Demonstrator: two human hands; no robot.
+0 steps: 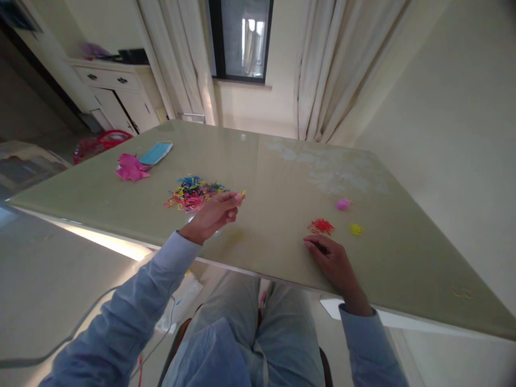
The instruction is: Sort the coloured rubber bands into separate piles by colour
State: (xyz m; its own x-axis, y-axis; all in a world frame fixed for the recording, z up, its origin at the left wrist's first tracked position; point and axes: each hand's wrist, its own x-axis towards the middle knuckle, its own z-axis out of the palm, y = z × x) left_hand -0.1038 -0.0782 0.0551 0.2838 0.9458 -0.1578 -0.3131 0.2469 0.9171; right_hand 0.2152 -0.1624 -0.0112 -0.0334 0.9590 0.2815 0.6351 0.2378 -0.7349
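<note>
Left hand (212, 215) is lifted off the table (282, 177), fingertips pinched on a small pink clip at (241, 196), just right of the mixed clip pile (193, 193). Right hand (332, 260) rests flat, fingers loose and holding nothing, touching the table just below the red clip group (321, 226); pink (343, 203) and yellow (356, 229) groups lie farther right, so the pinched clip sits well left of all three.

A pale green table (282, 177) bears a mixed clip heap (193, 193), red (321, 226), yellow (356, 229) and pink (343, 204) piles, a mask (156, 153) and pink paper (131, 167).

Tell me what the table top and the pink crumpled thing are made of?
The table top looks like glass or polished stone: smooth, glossy, showing pale reflections. The pink crumpled thing beside the blue face mask looks like thin plastic or paper, creased and slightly shiny; I cannot tell which.
</note>
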